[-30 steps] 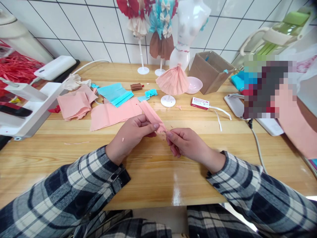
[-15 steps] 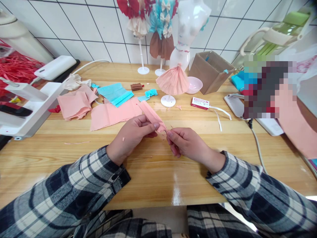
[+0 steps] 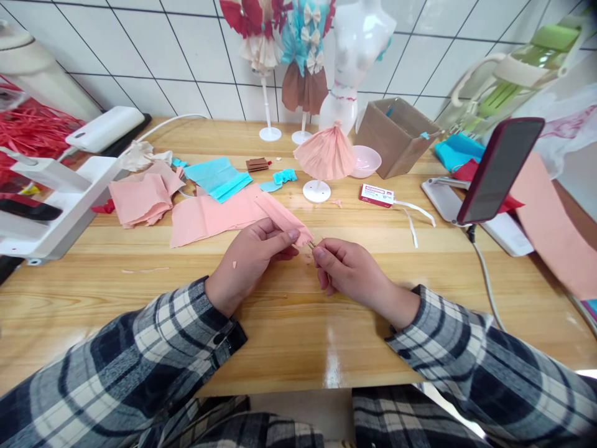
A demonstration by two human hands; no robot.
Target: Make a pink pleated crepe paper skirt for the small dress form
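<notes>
My left hand [image 3: 255,258] pinches a folded strip of pink crepe paper [image 3: 285,218] between thumb and fingers, above the table. The strip slants from upper left down to the right, and its lower end looks ragged. At that end, my right hand [image 3: 354,267] is closed on a small thin tool whose narrow tip [image 3: 311,244] pokes out towards the paper; the fingers hide the rest, so its kind is unclear. Tiny pink scraps lie below the strip, and one bit clings to the back of my left hand. Behind the strip lies a larger pink crepe sheet [image 3: 209,218].
A pink paper skirt [image 3: 325,155] on a white stand rises ahead, near a small pink bowl [image 3: 366,162] and a brown box [image 3: 389,140]. Folded blue paper [image 3: 218,177] lies left. A phone [image 3: 504,171] stands on a holder at right, its cable [image 3: 487,286] crossing the table.
The tool's tip shows more clearly between my right fingers, slightly apart from the strip's end. The strip has tilted a little flatter in my left hand.
</notes>
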